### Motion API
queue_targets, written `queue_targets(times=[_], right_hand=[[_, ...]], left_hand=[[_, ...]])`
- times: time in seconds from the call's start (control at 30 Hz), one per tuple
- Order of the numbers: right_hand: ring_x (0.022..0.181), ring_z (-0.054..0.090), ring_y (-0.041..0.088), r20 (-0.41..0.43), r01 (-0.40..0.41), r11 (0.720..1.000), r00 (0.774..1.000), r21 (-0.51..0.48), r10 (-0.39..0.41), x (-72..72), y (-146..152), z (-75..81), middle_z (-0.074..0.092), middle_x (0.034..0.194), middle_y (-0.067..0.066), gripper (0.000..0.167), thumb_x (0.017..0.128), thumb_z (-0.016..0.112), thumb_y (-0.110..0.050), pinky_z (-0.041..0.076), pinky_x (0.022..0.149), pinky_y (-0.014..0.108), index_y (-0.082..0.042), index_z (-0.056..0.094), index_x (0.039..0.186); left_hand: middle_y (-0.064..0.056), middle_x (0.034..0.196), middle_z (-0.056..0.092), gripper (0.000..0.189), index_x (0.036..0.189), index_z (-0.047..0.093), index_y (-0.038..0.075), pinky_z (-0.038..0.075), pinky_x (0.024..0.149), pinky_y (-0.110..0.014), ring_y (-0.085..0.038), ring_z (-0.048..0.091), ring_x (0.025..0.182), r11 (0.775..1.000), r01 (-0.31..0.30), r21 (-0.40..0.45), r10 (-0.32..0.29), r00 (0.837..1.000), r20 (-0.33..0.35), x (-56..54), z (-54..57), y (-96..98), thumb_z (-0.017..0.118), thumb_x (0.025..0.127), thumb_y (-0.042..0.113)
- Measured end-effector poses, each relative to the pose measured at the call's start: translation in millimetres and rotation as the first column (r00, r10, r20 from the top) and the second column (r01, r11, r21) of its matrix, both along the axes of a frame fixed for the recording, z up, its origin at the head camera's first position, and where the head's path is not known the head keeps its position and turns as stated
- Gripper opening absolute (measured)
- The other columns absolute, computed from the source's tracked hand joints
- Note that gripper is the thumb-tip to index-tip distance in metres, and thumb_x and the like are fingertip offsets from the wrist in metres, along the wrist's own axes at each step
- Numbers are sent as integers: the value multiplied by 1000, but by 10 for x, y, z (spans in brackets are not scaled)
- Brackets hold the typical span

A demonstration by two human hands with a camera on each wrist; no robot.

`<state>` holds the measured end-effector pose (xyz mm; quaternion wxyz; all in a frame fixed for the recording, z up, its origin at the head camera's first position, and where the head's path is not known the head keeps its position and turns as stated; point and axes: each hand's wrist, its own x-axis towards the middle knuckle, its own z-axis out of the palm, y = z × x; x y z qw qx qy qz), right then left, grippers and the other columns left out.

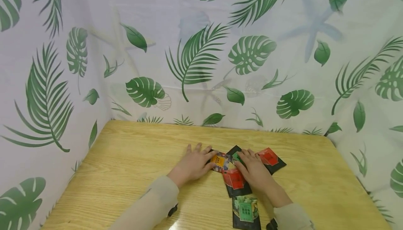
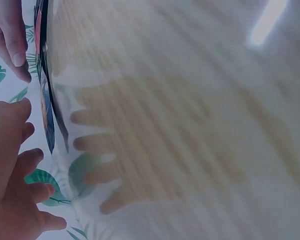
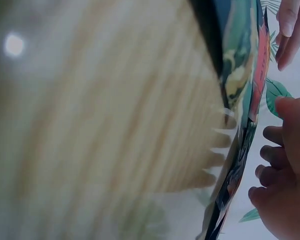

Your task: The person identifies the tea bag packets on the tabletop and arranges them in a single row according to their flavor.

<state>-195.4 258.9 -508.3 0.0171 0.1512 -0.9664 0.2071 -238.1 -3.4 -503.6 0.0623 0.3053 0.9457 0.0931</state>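
Several flat black packets with coloured labels lie on the wooden table, some overlapping. My left hand (image 1: 193, 161) is spread palm down, its thumb and index finger at the left edge of an orange-labelled packet (image 1: 219, 161). My right hand (image 1: 254, 170) is over a green-labelled packet (image 1: 234, 153) and partly hides it, fingers extended. Beyond its fingertips is a red-labelled packet (image 1: 270, 159). Another red-labelled packet (image 1: 235, 181) lies left of the right thumb. Nearest me is a second green-labelled packet (image 1: 246, 211). In the left wrist view the fingers (image 2: 32, 192) are loosely spread.
The wooden table (image 1: 126, 174) has a glossy top that mirrors both hands in the wrist views. A white curtain (image 1: 201, 107) printed with green leaves stands along its back and both sides.
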Motion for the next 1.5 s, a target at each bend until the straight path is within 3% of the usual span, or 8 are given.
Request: queue_targets(times=[0.13, 0.3, 0.5, 0.7, 1.0, 1.27, 1.37, 1.5], right_hand=[[153, 34, 53, -9, 6, 1000, 1000, -2, -6, -52, -7, -20, 45, 160, 32, 52, 110, 57, -27, 26, 124, 71, 3, 53, 152], [150, 40, 52, 38, 1, 1000, 999, 31, -3, -111, -27, -33, 51, 156, 30, 50, 109, 58, -25, 31, 122, 70, 4, 55, 150], [149, 43, 51, 67, 9, 999, 998, 40, -11, -135, -32, -31, 53, 156, 28, 51, 109, 59, -26, 35, 120, 69, 2, 55, 151], [149, 45, 50, 63, 26, 998, 998, 54, -29, -156, -32, -43, 54, 155, 27, 49, 109, 59, -27, 38, 119, 67, -1, 57, 150], [149, 43, 51, 73, 30, 999, 997, 42, -33, -142, -32, -45, 53, 155, 28, 49, 108, 59, -25, 39, 117, 68, 1, 56, 150], [149, 42, 51, 63, 20, 999, 998, 45, -23, -130, -33, -31, 54, 155, 28, 49, 108, 59, -24, 41, 116, 68, 2, 56, 150], [149, 42, 51, 64, 18, 999, 998, 39, -20, -125, -35, -19, 54, 154, 28, 49, 108, 59, -24, 41, 116, 67, 2, 56, 150], [149, 43, 51, 70, 19, 999, 997, 34, -21, -126, -37, -18, 54, 154, 28, 49, 108, 59, -24, 41, 117, 67, 2, 56, 150]], left_hand=[[1, 173, 34, 56, 166, 37, 35, 23, 126, -70, -42, 28, 160, 1000, 11, -10, -11, 1000, -2, -9, 0, 59, 42, 112, 50], [3, 170, 39, 55, 165, 37, 38, 23, 126, -70, -37, 30, 160, 999, 17, -40, -17, 1000, -3, -21, -21, 97, 45, 112, 49], [4, 164, 49, 54, 163, 42, 36, 25, 126, -70, -30, 38, 158, 990, -13, -139, 3, 997, -73, -28, -26, 73, 44, 111, 51], [1, 160, 55, 54, 160, 49, 33, 25, 125, -71, -33, 43, 154, 987, -51, -152, 34, 993, -111, -24, 24, 21, 45, 110, 54], [-6, 161, 52, 65, 157, 52, 22, 21, 127, -69, -34, 39, 157, 976, -153, -153, 134, 983, -124, -37, -21, -124, 45, 107, 63], [-19, 161, 50, 67, 153, 58, 15, 19, 128, -69, -42, 36, 157, 954, -266, -136, 245, 958, -151, -66, -3, -365, 46, 107, 63], [-16, 161, 51, 62, 152, 59, 17, 20, 128, -69, -43, 36, 156, 968, -234, -93, 218, 963, -158, -113, 0, -472, 46, 108, 59], [-5, 165, 47, 53, 158, 52, 24, 20, 127, -71, -41, 35, 157, 995, -100, -13, 98, 989, -108, -194, -1, -619, 49, 111, 47]])
